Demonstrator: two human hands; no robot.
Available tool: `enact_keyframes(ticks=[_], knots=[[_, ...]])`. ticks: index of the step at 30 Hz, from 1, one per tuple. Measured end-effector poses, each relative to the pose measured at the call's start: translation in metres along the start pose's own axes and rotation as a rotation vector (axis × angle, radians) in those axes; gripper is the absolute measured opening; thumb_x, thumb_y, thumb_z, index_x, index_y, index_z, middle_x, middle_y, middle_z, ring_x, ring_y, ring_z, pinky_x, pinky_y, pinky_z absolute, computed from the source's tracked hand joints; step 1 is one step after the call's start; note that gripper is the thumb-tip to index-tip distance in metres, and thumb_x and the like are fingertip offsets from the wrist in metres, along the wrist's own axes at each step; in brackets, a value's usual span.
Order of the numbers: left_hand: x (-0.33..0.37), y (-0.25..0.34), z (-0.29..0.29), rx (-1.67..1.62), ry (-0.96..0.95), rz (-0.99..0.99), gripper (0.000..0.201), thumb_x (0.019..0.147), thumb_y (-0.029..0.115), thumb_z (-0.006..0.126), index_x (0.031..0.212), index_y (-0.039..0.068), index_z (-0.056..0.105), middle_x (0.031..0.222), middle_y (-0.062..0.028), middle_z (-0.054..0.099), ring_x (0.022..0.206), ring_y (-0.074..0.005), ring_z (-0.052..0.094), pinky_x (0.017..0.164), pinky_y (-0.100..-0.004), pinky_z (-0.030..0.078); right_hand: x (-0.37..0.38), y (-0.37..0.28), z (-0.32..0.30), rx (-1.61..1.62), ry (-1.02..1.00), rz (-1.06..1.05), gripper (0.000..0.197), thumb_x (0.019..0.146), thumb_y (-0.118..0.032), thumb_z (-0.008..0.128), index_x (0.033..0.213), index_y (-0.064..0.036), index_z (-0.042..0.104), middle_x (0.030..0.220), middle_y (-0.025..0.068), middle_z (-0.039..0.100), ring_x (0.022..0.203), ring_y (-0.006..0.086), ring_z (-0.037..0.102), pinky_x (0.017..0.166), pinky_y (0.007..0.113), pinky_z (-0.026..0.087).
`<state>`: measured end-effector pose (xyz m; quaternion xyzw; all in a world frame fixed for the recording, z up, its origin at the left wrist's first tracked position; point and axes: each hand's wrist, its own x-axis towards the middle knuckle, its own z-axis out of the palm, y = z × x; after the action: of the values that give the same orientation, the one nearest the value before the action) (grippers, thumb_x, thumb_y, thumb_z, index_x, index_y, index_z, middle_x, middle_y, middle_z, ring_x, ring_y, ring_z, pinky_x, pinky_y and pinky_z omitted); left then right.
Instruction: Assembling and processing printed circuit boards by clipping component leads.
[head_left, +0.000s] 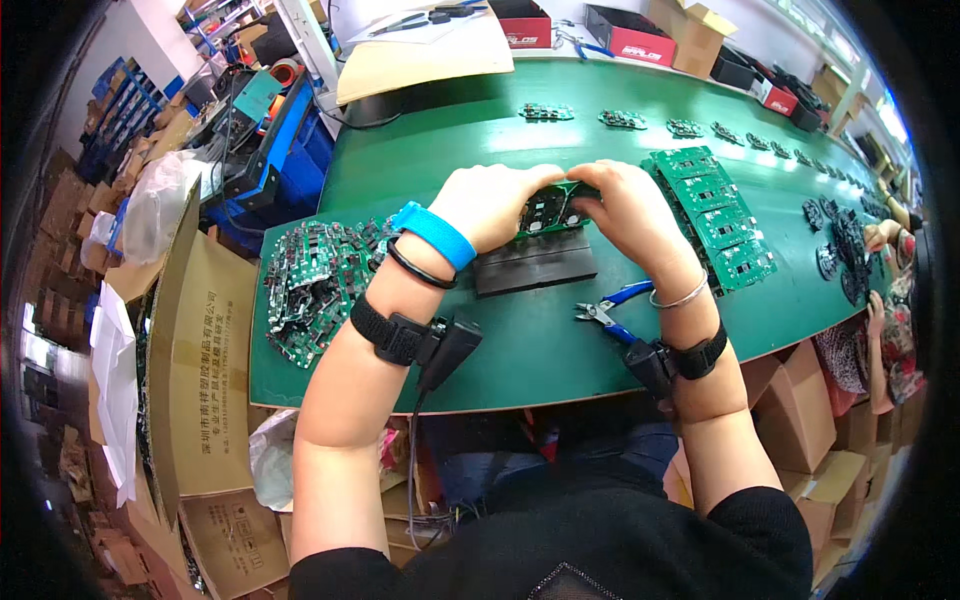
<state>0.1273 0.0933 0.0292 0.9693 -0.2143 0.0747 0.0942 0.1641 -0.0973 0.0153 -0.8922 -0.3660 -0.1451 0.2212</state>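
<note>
Between my two hands a green circuit board (548, 212) stands on edge over a dark grooved block (537, 266). My left hand (490, 203) is closed on the board's left end and top edge. On its right end, the fingers and thumb of my right hand (630, 208) pinch the board. Side cutters (618, 312) with blue handles lie on the table just right of the block. A stack of green circuit board panels (712, 215) sits to the right of my right hand. Left of my left forearm is a heap of small loose circuit boards (310, 285).
Across the green table (440, 130) runs a far row of small boards (622, 120). Black round parts (845, 250) lie at the right, near another person's hand (880, 236). A large open carton (205, 370) stands left, and more cartons (800, 405) stand below the table's right edge.
</note>
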Motion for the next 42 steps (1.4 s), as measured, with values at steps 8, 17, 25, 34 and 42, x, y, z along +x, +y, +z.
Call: enact_keyframes(ticks=[8, 17, 25, 34, 42], knots=[[-0.009, -0.002, 0.004, 0.124, 0.129, -0.097, 0.025, 0.078, 0.021, 0.063, 0.102, 0.015, 0.061, 0.082, -0.0117, 0.065, 0.076, -0.0321, 0.062, 0.064, -0.0410, 0.050, -0.002, 0.007, 0.009, -0.007, 0.072, -0.008, 0.006, 0.078, -0.008, 0.058, 0.082, -0.0043, 0.054, 0.081, 0.0133, 0.055, 0.083, 0.0330, 0.056, 0.072, 0.042, 0.045], [-0.020, 0.006, 0.009, 0.111, 0.131, -0.035, 0.018, 0.080, 0.018, 0.059, 0.098, 0.013, 0.061, 0.083, -0.0098, 0.062, 0.076, -0.0306, 0.061, 0.063, -0.0401, 0.049, -0.011, 0.002, 0.006, -0.003, -0.001, -0.020, 0.007, 0.079, -0.008, 0.057, 0.078, -0.0032, 0.052, 0.079, 0.0139, 0.053, 0.082, 0.0329, 0.054, 0.070, 0.041, 0.046], [-0.015, -0.002, 0.011, 0.099, 0.218, 0.026, 0.011, 0.082, 0.021, 0.057, 0.088, 0.012, 0.058, 0.077, -0.0095, 0.062, 0.071, -0.0286, 0.063, 0.060, -0.0388, 0.050, -0.008, -0.001, 0.011, -0.086, 0.094, -0.043, 0.013, 0.078, -0.010, 0.060, 0.090, -0.0057, 0.056, 0.084, 0.0110, 0.054, 0.085, 0.0305, 0.054, 0.072, 0.039, 0.046], [0.036, -0.056, 0.033, 0.193, 0.165, -0.077, 0.037, 0.084, 0.044, 0.056, 0.091, 0.008, 0.060, 0.081, -0.0116, 0.063, 0.077, -0.0279, 0.062, 0.060, -0.0391, 0.050, 0.038, 0.034, 0.051, 0.040, 0.120, 0.122, 0.032, 0.074, -0.014, 0.068, 0.105, -0.0105, 0.061, 0.096, 0.0135, 0.057, 0.098, 0.0313, 0.053, 0.081, 0.039, 0.046], [0.033, -0.074, 0.018, -0.421, 0.017, -0.216, 0.033, 0.081, 0.029, 0.067, 0.072, -0.002, 0.060, 0.060, -0.0033, 0.055, 0.054, -0.0075, 0.050, 0.049, -0.0254, 0.042, 0.003, 0.009, 0.029, 0.026, 0.362, 0.180, 0.041, 0.074, -0.012, 0.069, 0.110, -0.0015, 0.054, 0.100, 0.0204, 0.056, 0.095, 0.0367, 0.054, 0.079, 0.041, 0.046]])
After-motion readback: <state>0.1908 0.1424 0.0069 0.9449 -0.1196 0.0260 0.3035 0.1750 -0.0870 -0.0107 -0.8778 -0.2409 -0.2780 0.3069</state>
